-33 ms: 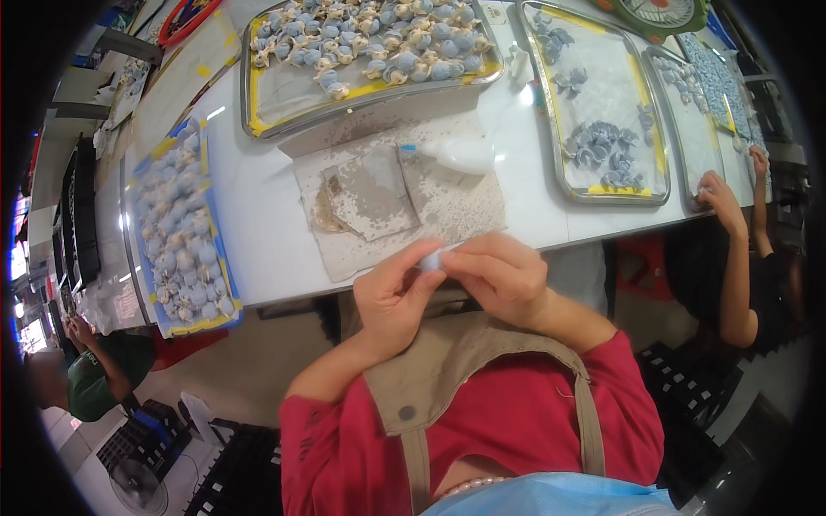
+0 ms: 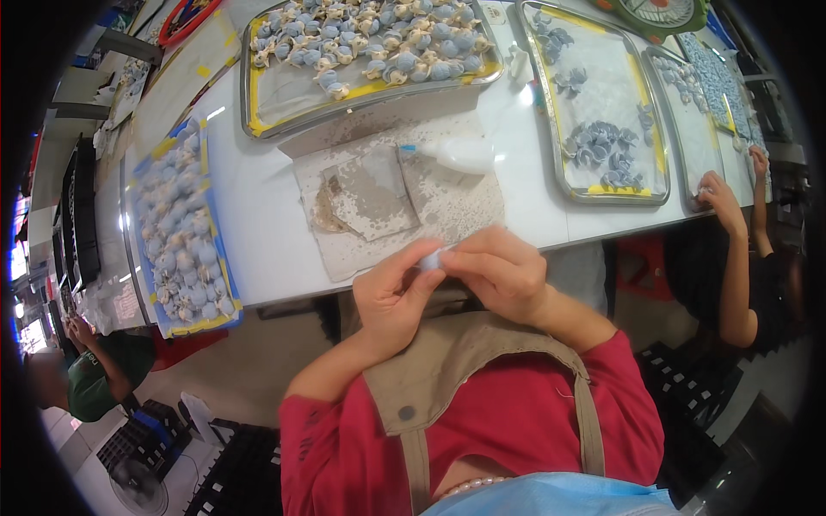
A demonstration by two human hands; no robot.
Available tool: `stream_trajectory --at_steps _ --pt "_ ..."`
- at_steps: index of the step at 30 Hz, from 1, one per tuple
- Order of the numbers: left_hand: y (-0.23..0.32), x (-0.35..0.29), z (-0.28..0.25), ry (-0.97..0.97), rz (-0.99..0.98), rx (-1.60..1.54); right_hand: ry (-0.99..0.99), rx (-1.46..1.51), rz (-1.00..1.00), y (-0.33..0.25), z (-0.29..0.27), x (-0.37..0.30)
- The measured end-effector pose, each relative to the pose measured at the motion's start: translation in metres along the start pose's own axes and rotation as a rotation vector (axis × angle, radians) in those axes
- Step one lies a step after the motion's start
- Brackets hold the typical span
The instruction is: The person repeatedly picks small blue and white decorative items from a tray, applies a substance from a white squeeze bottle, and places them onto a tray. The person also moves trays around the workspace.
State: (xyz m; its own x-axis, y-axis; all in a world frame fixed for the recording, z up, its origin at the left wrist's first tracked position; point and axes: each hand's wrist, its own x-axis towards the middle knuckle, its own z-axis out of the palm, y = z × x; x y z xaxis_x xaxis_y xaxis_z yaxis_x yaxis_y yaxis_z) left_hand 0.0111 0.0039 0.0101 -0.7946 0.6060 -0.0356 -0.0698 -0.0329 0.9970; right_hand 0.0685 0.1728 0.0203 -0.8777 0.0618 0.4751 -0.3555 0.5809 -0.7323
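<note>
Hands (image 2: 389, 291) still pinch blue piece (image 2: 430, 261); the right slightly raised.

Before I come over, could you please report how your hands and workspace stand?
Left hand, right hand pinching a small pale-blue piece. White squeeze bottle lying on stained sheet beyond. Nothing visibly blocking.

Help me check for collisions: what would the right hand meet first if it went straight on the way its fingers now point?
The right hand would first meet the small pale-blue piece at its fingertips, then apparently the left hand; exact depth is unclear.
</note>
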Motion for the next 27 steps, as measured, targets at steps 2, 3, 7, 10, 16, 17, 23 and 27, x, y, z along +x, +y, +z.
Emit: stream_trajectory --at_steps 2,3,7,10,16,17,23,27 --pt "-0.002 0.001 0.000 -0.010 0.030 -0.037 -0.037 0.072 0.015 0.007 -0.003 0.002" --pt "-0.002 0.002 0.001 -0.016 0.045 -0.055 -0.041 0.130 0.064 0.009 -0.005 0.003" --pt "0.003 0.008 0.003 -0.085 0.004 -0.260 -0.004 0.683 0.383 0.009 0.004 0.004" --pt "0.005 0.006 -0.002 -0.175 -0.055 -0.308 -0.273 0.989 0.585 0.004 -0.007 0.008" --pt "0.015 0.006 -0.006 -0.216 -0.054 -0.167 -0.371 1.014 0.524 0.007 -0.006 0.006" --pt "0.014 0.005 -0.007 -0.218 -0.027 -0.131 -0.361 1.022 0.525 0.007 -0.005 0.006" --pt "0.013 0.004 -0.005 -0.182 0.108 -0.014 -0.337 0.983 0.511 0.001 -0.007 0.008" --pt "0.012 0.005 -0.006 -0.194 0.111 -0.024 -0.305 0.949 0.492 0.001 -0.007 0.007"
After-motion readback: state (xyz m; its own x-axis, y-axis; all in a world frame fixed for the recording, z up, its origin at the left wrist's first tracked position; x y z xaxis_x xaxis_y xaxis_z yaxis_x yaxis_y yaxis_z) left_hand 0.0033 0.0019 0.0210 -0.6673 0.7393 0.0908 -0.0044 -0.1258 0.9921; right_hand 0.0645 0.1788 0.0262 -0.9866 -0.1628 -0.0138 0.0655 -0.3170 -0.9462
